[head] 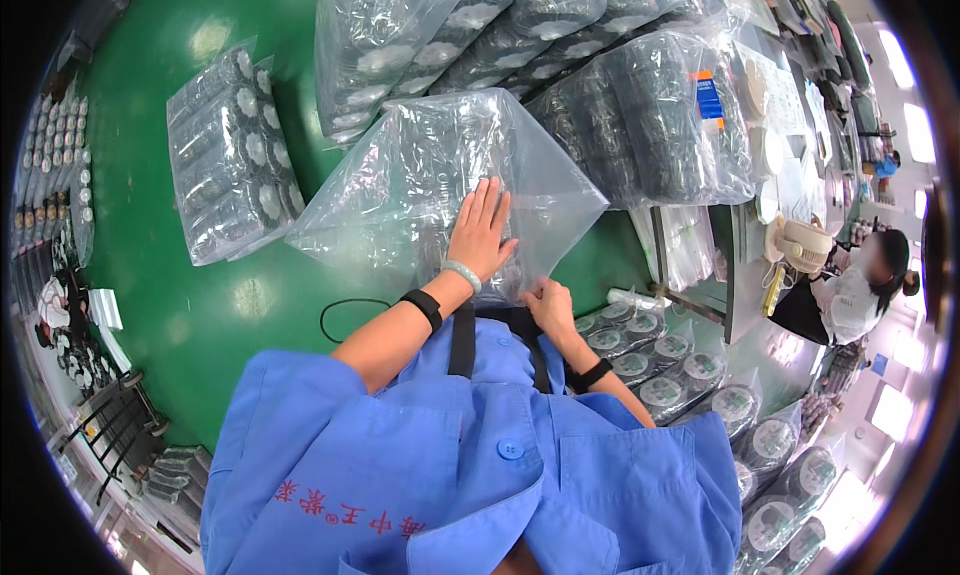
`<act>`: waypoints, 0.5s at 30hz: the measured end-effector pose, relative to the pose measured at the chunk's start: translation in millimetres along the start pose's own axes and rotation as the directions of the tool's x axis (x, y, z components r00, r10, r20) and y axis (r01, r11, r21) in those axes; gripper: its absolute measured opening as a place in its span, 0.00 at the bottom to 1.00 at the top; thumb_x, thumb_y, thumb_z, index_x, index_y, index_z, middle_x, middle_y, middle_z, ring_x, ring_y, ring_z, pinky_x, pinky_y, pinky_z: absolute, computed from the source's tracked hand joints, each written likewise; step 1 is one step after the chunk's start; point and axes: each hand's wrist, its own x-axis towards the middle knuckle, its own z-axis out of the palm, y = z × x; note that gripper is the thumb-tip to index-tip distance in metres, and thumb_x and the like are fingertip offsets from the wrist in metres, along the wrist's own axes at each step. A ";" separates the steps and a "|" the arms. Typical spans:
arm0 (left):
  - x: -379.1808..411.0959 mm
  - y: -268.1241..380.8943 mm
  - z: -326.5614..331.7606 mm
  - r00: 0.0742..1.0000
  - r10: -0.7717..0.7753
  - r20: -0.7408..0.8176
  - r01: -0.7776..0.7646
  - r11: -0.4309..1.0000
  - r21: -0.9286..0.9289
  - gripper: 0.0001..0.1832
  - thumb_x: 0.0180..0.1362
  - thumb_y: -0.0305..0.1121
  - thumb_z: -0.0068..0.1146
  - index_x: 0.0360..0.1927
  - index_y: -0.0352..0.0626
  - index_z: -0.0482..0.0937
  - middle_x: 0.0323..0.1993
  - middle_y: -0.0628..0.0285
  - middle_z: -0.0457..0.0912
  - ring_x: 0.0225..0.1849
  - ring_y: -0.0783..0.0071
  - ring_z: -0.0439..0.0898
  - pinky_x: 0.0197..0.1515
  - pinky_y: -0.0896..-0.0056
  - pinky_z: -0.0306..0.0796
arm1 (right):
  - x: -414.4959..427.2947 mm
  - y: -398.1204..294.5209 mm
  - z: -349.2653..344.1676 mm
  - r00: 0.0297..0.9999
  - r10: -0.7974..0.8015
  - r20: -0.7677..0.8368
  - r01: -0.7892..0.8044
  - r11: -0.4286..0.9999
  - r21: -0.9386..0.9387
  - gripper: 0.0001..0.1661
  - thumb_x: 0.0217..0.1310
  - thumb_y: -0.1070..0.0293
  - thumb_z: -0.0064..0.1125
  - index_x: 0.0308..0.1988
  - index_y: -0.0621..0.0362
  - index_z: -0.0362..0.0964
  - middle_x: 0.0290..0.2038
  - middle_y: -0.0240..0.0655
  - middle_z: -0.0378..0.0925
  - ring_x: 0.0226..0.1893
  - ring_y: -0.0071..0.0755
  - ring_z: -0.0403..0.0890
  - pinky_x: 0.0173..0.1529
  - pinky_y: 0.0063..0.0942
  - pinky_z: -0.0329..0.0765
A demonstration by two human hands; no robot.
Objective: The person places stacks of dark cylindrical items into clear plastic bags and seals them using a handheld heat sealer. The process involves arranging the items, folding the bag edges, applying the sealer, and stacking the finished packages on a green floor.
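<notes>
A large clear plastic bag [555, 192] lies before me, spread out at both sides, with dark wrapped packs [435, 143] inside. My left hand [480, 226] rests flat on top of it, fingers extended and thumb out to the side. A pale bangle and a black band circle that wrist. Close to my waist, my right hand [549, 305] pinches the near right edge of the bag between thumb and fingers. The surface under the bag is mostly hidden.
Filled clear bags [465, 42] are stacked beyond, and another bagged bundle [232, 155] stands left on the green floor [247, 305]. A bag with a blue-and-orange label [652, 124] lies right. Round-topped packs [667, 380] line the lower right. A person [855, 290] sits by a desk fan [802, 245].
</notes>
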 end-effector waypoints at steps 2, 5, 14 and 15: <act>-3.6 0.1 -1.2 1.000 0.000 0.023 -0.001 1.000 0.017 0.43 0.59 0.51 0.57 0.73 0.38 0.57 0.77 0.47 0.48 0.78 0.51 0.44 0.77 0.53 0.41 | 6.8 6.9 -17.4 0.994 -0.101 0.029 0.099 0.992 0.078 0.32 0.44 0.57 0.78 0.44 0.66 0.74 0.36 0.50 0.82 0.37 0.49 0.85 0.43 0.40 0.79; -3.6 -4.2 -1.4 0.999 -0.017 0.029 0.016 0.999 0.045 0.42 0.61 0.52 0.55 0.72 0.38 0.59 0.77 0.50 0.48 0.78 0.50 0.43 0.78 0.52 0.40 | 28.4 -82.4 -102.0 0.794 -0.466 -0.390 0.490 0.871 -0.042 0.58 0.44 0.59 0.79 0.68 0.60 0.50 0.33 0.37 0.75 0.26 0.38 0.74 0.32 0.35 0.74; -9.6 11.1 32.9 0.996 -0.076 0.051 0.085 0.978 -0.191 0.24 0.59 0.37 0.53 0.58 0.37 0.76 0.59 0.49 0.75 0.69 0.52 0.63 0.71 0.53 0.55 | 60.6 -194.7 -57.8 0.497 -0.865 0.065 0.851 0.472 -0.230 0.22 0.52 0.75 0.56 0.49 0.51 0.75 0.34 0.41 0.83 0.34 0.47 0.84 0.37 0.41 0.79; -13.1 5.7 35.7 0.993 -0.085 0.080 0.105 0.946 -0.306 0.22 0.59 0.36 0.53 0.56 0.38 0.76 0.57 0.49 0.76 0.66 0.52 0.66 0.69 0.54 0.58 | 67.9 -201.6 -45.9 0.508 -0.852 0.126 0.851 0.472 -0.231 0.21 0.52 0.74 0.56 0.49 0.52 0.75 0.34 0.41 0.83 0.34 0.48 0.84 0.36 0.41 0.79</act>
